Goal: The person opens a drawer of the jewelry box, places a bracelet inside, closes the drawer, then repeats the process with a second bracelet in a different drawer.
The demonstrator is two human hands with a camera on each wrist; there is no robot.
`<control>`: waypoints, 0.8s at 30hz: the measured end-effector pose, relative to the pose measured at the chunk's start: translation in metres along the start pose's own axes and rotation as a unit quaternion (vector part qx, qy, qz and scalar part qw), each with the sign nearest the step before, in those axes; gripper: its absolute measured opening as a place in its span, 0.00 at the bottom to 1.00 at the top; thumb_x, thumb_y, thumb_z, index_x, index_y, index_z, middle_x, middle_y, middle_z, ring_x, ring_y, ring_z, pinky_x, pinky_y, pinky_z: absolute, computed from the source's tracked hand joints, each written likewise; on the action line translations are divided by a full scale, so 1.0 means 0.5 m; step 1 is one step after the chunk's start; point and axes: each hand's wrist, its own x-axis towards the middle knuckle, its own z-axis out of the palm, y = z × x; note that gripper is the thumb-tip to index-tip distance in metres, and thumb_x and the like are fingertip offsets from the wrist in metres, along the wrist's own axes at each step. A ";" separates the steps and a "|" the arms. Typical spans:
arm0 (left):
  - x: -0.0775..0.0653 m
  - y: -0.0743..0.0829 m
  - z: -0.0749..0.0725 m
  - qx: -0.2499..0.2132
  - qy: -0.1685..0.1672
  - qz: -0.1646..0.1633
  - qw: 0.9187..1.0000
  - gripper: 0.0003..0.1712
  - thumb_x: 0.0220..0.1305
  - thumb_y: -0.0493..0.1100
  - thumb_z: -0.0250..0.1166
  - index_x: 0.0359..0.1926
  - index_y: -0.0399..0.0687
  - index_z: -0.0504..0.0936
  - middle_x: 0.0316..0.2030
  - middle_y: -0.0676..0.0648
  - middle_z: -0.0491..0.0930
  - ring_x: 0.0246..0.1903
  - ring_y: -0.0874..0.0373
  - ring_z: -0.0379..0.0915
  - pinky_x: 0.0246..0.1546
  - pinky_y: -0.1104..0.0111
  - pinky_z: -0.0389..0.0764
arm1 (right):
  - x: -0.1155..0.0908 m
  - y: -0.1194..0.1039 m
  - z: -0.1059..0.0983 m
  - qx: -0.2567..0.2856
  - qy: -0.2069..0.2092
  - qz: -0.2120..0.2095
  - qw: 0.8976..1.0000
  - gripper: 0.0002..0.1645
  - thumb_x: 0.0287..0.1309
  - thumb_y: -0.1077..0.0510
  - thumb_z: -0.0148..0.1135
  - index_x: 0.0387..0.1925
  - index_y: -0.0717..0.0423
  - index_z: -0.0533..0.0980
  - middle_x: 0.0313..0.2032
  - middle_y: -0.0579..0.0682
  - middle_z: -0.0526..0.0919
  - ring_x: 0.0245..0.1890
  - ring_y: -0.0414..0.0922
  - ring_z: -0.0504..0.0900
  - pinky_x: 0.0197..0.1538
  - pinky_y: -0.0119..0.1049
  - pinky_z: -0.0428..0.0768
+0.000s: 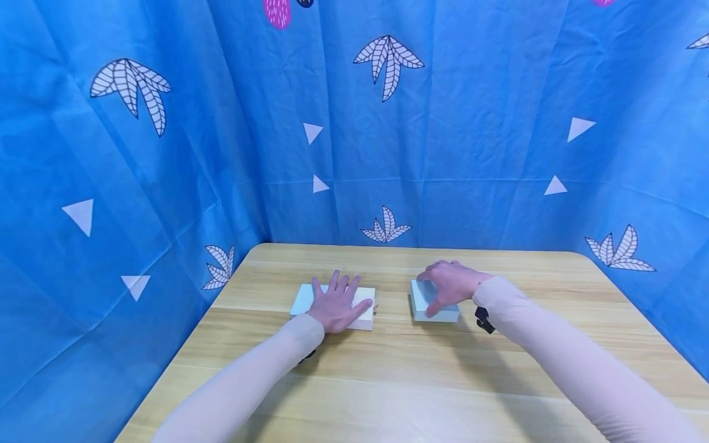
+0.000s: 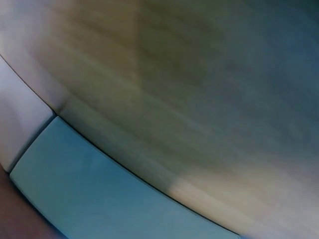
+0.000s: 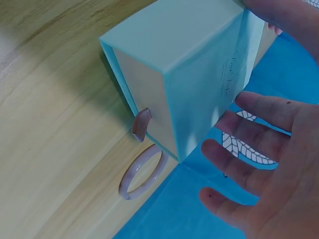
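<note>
My left hand (image 1: 335, 307) lies spread, fingers apart, across a box with a light blue part (image 1: 301, 299) on its left and a white part (image 1: 364, 314) on its right. In the left wrist view the blue part (image 2: 109, 184) meets the white part (image 2: 22, 119) at a seam; little of the hand shows. My right hand (image 1: 451, 283) reaches over a light blue box (image 1: 441, 312), thumb toward its near side. In the right wrist view its thumb is at one corner of the box (image 3: 209, 84), with loosely extended fingers (image 3: 249, 132) near another edge.
A pale purple bangle (image 3: 142, 172) lies on the wooden table (image 1: 388, 375) near the right box. A short ribbon tab (image 3: 142, 124) sticks out of that box's side. Blue patterned curtains (image 1: 476, 123) hang behind and beside the table.
</note>
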 end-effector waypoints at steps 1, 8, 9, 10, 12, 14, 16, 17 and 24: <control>0.000 0.000 0.000 -0.001 0.000 0.000 1.000 0.51 0.67 0.81 0.28 0.81 0.60 0.47 0.79 0.43 0.51 0.80 0.42 0.33 0.67 0.27 0.29 | 0.002 0.000 0.001 0.000 0.001 -0.001 1.000 0.54 0.35 0.29 0.79 0.65 0.49 0.76 0.56 0.50 0.82 0.48 0.46 0.75 0.53 0.52 0.74; -0.003 0.002 -0.004 -0.002 -0.004 0.002 1.000 0.51 0.67 0.80 0.28 0.81 0.59 0.46 0.79 0.43 0.51 0.80 0.42 0.32 0.68 0.27 0.29 | 0.018 -0.004 0.003 0.000 0.000 -0.001 1.000 0.54 0.36 0.29 0.78 0.65 0.48 0.76 0.57 0.50 0.82 0.49 0.47 0.75 0.54 0.52 0.74; -0.003 0.002 -0.004 -0.003 -0.004 0.002 1.000 0.51 0.67 0.80 0.29 0.81 0.58 0.46 0.79 0.43 0.51 0.80 0.42 0.33 0.67 0.27 0.29 | 0.020 -0.006 0.004 0.001 -0.001 0.000 1.000 0.55 0.36 0.29 0.78 0.65 0.48 0.75 0.57 0.50 0.82 0.49 0.47 0.75 0.55 0.52 0.74; -0.002 0.002 -0.004 -0.004 -0.005 0.001 1.000 0.51 0.67 0.80 0.28 0.81 0.59 0.46 0.79 0.43 0.51 0.80 0.42 0.33 0.67 0.27 0.29 | 0.022 -0.006 0.004 0.002 -0.001 0.002 1.000 0.55 0.36 0.28 0.78 0.65 0.47 0.75 0.58 0.50 0.81 0.50 0.47 0.75 0.55 0.52 0.74; -0.001 0.002 -0.002 -0.002 -0.008 -0.001 1.000 0.52 0.66 0.81 0.28 0.81 0.59 0.46 0.79 0.43 0.50 0.80 0.42 0.32 0.68 0.27 0.29 | 0.026 -0.008 0.005 0.002 -0.001 0.001 1.000 0.55 0.35 0.28 0.78 0.66 0.47 0.75 0.58 0.51 0.81 0.50 0.47 0.75 0.56 0.53 0.74; -0.001 0.003 -0.001 -0.002 -0.009 -0.003 1.000 0.52 0.66 0.81 0.27 0.81 0.60 0.45 0.80 0.44 0.50 0.80 0.43 0.32 0.68 0.27 0.29 | 0.029 -0.009 0.006 0.004 0.000 -0.001 1.000 0.55 0.35 0.28 0.79 0.65 0.48 0.76 0.58 0.51 0.82 0.50 0.47 0.76 0.56 0.54 0.74; 0.000 0.004 0.000 0.002 -0.013 -0.007 1.000 0.52 0.65 0.82 0.27 0.81 0.61 0.44 0.80 0.44 0.50 0.80 0.43 0.31 0.68 0.28 0.29 | 0.031 -0.010 0.006 0.005 0.000 -0.001 1.000 0.55 0.35 0.29 0.79 0.65 0.48 0.75 0.58 0.51 0.82 0.50 0.47 0.76 0.55 0.54 0.74; 0.000 0.004 0.000 0.003 -0.013 -0.007 1.000 0.52 0.65 0.82 0.27 0.81 0.61 0.44 0.80 0.44 0.50 0.80 0.44 0.31 0.68 0.28 0.29 | 0.033 -0.011 0.006 0.003 0.000 -0.002 1.000 0.55 0.35 0.29 0.79 0.65 0.49 0.75 0.58 0.52 0.82 0.49 0.47 0.76 0.55 0.54 0.74; -0.002 0.006 -0.005 0.003 -0.012 -0.005 1.000 0.52 0.66 0.81 0.28 0.81 0.59 0.45 0.80 0.43 0.50 0.80 0.42 0.32 0.68 0.28 0.29 | 0.046 -0.018 0.008 -0.003 -0.005 0.006 1.000 0.56 0.35 0.27 0.78 0.66 0.47 0.75 0.58 0.50 0.81 0.49 0.47 0.75 0.52 0.50 0.76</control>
